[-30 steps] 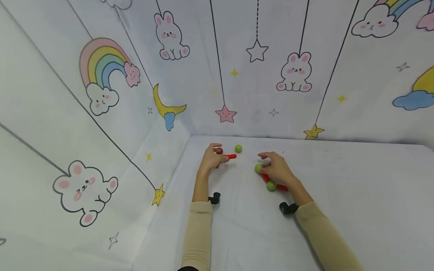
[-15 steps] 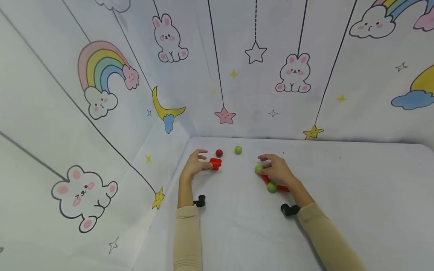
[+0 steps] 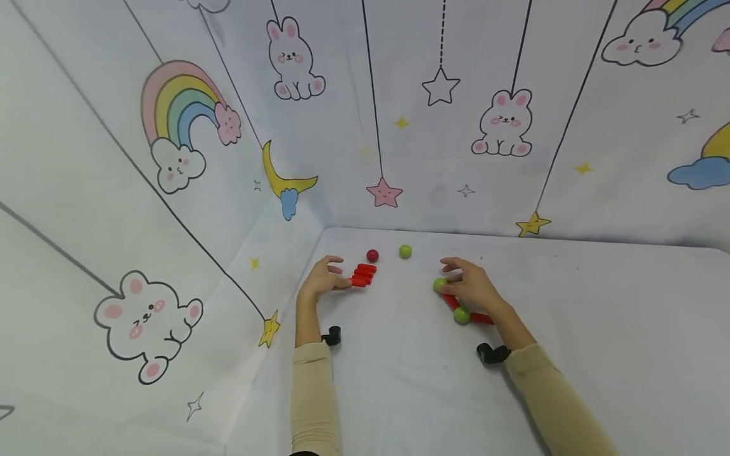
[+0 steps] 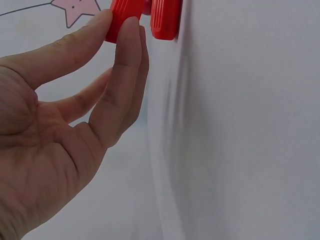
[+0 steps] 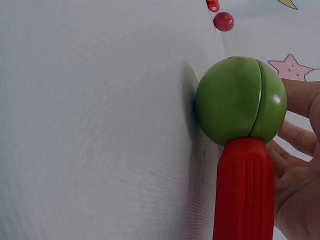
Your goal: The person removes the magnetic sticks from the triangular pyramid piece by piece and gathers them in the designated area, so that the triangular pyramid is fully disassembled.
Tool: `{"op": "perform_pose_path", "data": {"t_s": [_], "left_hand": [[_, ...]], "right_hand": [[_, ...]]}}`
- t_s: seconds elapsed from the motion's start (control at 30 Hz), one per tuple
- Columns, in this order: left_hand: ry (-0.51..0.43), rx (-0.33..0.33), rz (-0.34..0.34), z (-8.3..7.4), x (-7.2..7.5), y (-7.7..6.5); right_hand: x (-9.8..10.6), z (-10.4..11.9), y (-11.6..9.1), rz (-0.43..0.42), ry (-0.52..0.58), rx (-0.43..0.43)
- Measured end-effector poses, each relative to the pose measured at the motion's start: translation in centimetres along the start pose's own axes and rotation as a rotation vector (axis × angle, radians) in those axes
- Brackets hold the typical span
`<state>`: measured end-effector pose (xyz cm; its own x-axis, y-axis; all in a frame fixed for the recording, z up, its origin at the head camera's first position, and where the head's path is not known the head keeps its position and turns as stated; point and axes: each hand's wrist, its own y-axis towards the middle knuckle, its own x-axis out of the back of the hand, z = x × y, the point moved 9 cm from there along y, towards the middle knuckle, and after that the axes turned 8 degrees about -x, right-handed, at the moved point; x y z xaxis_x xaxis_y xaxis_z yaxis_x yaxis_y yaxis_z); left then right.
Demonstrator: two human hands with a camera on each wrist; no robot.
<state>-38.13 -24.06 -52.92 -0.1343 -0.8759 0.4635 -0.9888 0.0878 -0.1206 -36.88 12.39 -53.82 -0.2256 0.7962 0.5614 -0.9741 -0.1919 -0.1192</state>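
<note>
My left hand (image 3: 322, 278) pinches the near end of a red ribbed rod (image 4: 124, 19) between thumb and fingertips. That rod lies alongside several other red rods (image 3: 366, 269) in a slanted row. My right hand (image 3: 472, 285) holds a green ball (image 5: 240, 100) with a seam around it, its fingers partly hidden behind the ball. From this ball a red rod (image 5: 245, 190) leads to a second green ball (image 3: 462, 315), with another red rod (image 3: 482, 318) beyond it, forming a bent chain beside the right wrist.
A loose red ball (image 3: 372, 255) and a loose green ball (image 3: 405, 251) lie at the back of the white table (image 3: 399, 380). Behind stands a white wall with printed bunnies (image 3: 504, 123) and stars. A black camera sits on each wrist.
My left hand has moved left and slightly toward me, bringing a red rod alongside the others; the rods now form a neat row. My right hand stays at the green ball.
</note>
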Motion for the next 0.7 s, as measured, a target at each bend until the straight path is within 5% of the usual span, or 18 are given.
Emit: {"op": "perform_pose_path", "data": {"t_s": [0.43,0.7], "left_hand": [[0.081,0.037,-0.017,0.9,-1.2,0.3],[0.146,0.052,-0.065,0.4,-1.3,0.2]], "right_hand": [[0.9,-0.1,-0.3,0.060,-0.018,-0.007],[1.5,0.0,-1.5,0.205,-0.097,-0.068]]}}
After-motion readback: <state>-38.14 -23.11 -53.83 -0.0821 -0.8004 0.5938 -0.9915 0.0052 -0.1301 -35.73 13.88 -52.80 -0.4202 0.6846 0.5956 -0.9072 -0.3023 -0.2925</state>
